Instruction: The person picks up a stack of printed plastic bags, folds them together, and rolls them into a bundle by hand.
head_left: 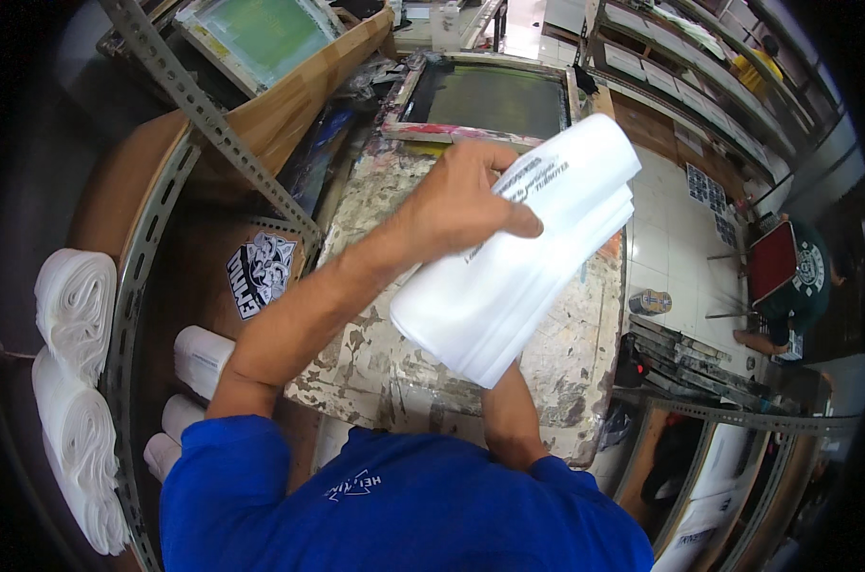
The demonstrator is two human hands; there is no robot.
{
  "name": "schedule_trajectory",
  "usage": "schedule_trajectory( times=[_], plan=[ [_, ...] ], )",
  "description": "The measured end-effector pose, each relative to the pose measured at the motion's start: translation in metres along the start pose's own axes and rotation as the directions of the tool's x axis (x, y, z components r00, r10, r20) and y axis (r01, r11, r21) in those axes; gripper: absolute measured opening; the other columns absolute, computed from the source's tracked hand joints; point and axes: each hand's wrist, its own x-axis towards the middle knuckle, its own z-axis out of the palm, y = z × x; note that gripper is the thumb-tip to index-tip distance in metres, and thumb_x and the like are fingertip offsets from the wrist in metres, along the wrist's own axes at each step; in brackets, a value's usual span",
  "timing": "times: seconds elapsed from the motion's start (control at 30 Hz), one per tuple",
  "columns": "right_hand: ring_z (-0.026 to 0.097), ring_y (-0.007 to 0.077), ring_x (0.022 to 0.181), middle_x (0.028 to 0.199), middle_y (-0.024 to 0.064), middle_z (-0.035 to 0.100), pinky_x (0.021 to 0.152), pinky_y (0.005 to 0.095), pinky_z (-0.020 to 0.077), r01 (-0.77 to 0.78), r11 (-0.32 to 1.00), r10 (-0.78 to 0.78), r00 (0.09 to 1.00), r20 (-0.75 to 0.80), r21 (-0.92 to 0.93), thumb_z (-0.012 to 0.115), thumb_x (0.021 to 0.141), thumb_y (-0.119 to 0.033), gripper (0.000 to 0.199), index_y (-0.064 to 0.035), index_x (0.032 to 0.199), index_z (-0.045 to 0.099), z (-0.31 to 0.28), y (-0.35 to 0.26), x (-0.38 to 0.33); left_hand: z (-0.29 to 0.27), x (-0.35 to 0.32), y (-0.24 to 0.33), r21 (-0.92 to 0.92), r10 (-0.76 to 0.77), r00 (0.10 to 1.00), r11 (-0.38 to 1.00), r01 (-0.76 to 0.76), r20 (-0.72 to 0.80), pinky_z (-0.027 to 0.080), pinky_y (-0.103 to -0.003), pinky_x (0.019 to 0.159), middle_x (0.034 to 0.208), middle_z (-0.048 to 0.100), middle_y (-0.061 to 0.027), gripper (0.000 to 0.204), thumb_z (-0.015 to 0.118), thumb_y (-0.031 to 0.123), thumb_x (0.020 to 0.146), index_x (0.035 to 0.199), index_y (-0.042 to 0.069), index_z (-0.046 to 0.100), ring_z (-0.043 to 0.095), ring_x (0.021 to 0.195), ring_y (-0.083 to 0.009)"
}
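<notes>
The left hand is gripping a folded white bundle above the paint-stained table — its long axis is running diagonally, one end pointing lower-left, the other upper-right past the framed screen. The right hand is hiding behind it — I cannot tell its state.
</notes>
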Motion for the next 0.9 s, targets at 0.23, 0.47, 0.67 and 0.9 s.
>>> schedule_trajectory(
  times=[0.23,0.47,0.67,0.9],
  plan=[
    [0.058,0.0354,0.120,0.137,0.0188,0.054,0.101,0.0505,0.0503,-0.075,0.995,0.071,0.996,0.057,0.062,0.067,0.086,-0.045,0.077,0.0004,0.143,0.041,0.040,-0.029,-0.014,-0.028,0.003,-0.003,-0.209,-0.105,0.994,0.973,0.100,-0.010,0.055,-0.026,0.070,0.095,0.071,-0.0139,0.044,0.077,-0.002,0.069,0.111,-0.008,0.064,0.069,0.075,-0.0154],
    [0.055,0.0350,0.123,0.139,0.0193,0.052,0.102,0.0501,0.0494,-0.210,0.976,0.209,0.977,0.033,0.054,0.065,0.086,-0.047,0.079,0.0009,0.144,0.039,0.057,-0.075,-0.026,-0.052,-0.006,-0.058,-0.139,-0.240,0.949,0.967,0.214,-0.205,0.056,-0.029,0.068,0.090,0.072,-0.0134,0.043,0.076,-0.002,0.069,0.110,-0.008,0.065,0.069,0.071,-0.0170],
    [0.050,0.0334,0.129,0.143,0.0191,0.048,0.109,0.0467,0.0439,-0.371,0.903,0.330,0.922,-0.202,-0.215,0.068,0.082,-0.035,0.087,0.0021,0.150,0.026,-0.001,-0.100,-0.018,-0.027,-0.019,-0.125,-0.110,-0.183,0.917,0.982,0.154,-0.354,0.055,-0.030,0.068,0.086,0.072,-0.0142,0.036,0.077,0.007,0.068,0.101,-0.006,0.069,0.069,0.072,-0.0185],
    [0.048,0.0315,0.129,0.138,0.0190,0.047,0.111,0.0409,0.0367,0.033,0.512,-0.037,0.999,0.016,-0.858,0.083,0.057,-0.021,0.115,0.0035,0.151,0.020,0.083,-0.093,-0.001,0.009,-0.041,-0.182,0.228,0.063,0.736,0.966,0.125,-0.675,0.050,-0.030,0.059,0.075,0.069,-0.0085,0.026,0.079,0.010,0.072,0.091,-0.002,0.065,0.062,0.064,-0.0123]
  ],
)
